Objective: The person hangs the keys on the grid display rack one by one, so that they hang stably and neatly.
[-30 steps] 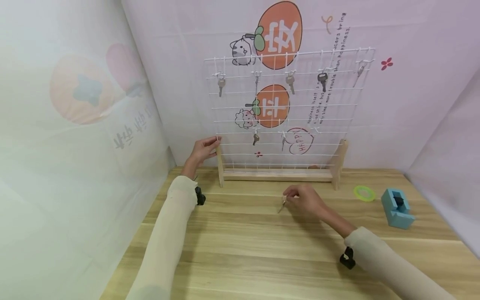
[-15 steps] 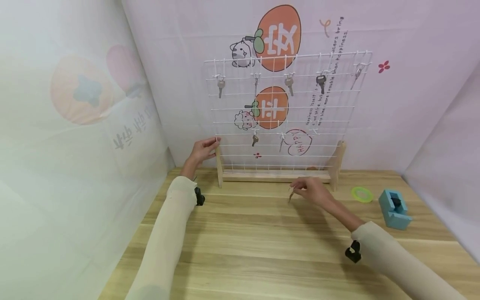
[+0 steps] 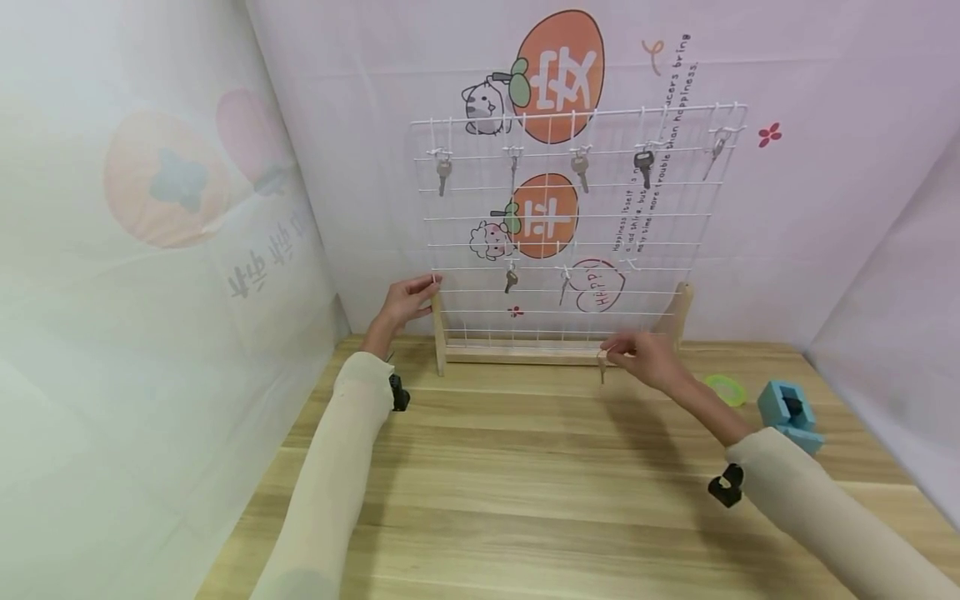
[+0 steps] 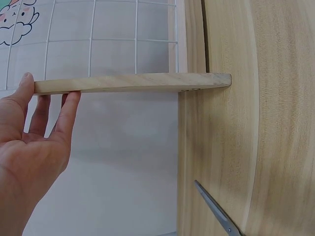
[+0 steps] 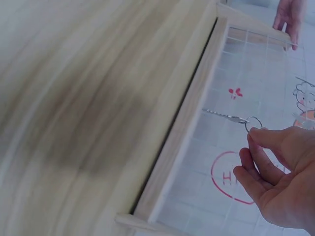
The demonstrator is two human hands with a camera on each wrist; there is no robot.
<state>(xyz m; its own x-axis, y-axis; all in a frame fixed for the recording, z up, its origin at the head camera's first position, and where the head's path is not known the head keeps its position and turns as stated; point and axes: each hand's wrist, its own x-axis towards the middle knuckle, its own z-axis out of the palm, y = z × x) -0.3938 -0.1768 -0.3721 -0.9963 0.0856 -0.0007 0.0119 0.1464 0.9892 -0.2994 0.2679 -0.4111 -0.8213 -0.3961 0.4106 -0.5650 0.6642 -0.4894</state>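
Note:
My right hand (image 3: 647, 358) pinches a metal ring with a key (image 5: 227, 116) dangling from it, just in front of the rack's lower right part. With thumb and fingers on either side, my left hand (image 3: 405, 302) grips the top of the wooden side post (image 4: 133, 82). The rack is a white wire grid on a wooden base (image 3: 517, 356). Several keys hang along its upper row, among them a black-headed key (image 3: 645, 167). Lower down hang a dark key (image 3: 512, 280) and a silver key (image 3: 564, 287); a white hook (image 3: 630, 265) sits to their right.
On the right of the table stands a blue tape dispenser (image 3: 787, 412), with a yellow-green ring (image 3: 725, 390) beside it. Scissors (image 4: 216, 209) lie left of the rack. Printed cloth (image 3: 352, 167) encloses the back and sides.
My right hand has moved right and toward the rack, rising slightly, with the key hanging from its fingers. My left hand has stayed on the side post.

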